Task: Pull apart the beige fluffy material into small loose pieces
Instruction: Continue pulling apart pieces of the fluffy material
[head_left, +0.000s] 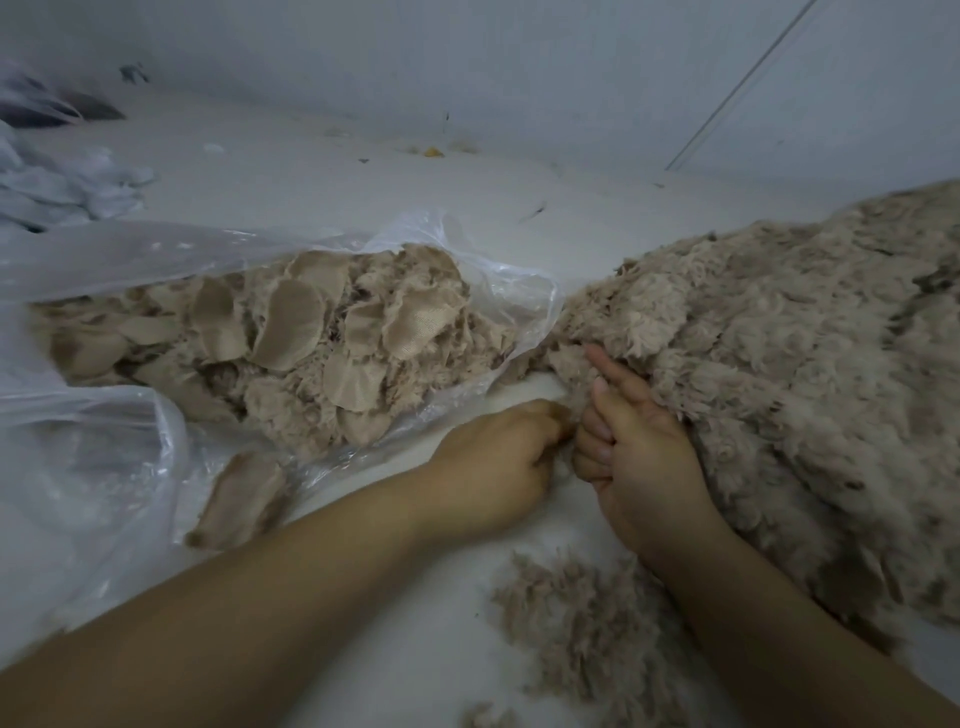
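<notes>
Fluffy material: one large beige mass on the white surface, filling the right of the view; its long axis is judged to run from lower right toward a narrow tip at centre, the tip pointing left at the bag.

Left hand: fingers curled inward at the tip of the mass; a small tuft seems to be pinched, though the fingertips are hidden.

Right hand: fingers curled and pressed together around the edge of the mass, just beside the left hand; the two hands are close to touching.

Loose pieces: a scatter of pulled tufts near the right forearm.

Bag: clear plastic, lying open at left, holding beige scraps with woven backing showing; one scrap lies outside it.

Risks, as judged: too large a clump may be taken if the pinch is deep, leaving a lump rather than small pieces; the whole mass may drag left if the right hand's hold slackens; tufts may drift off the surface or mix with the bagged scraps.
</notes>
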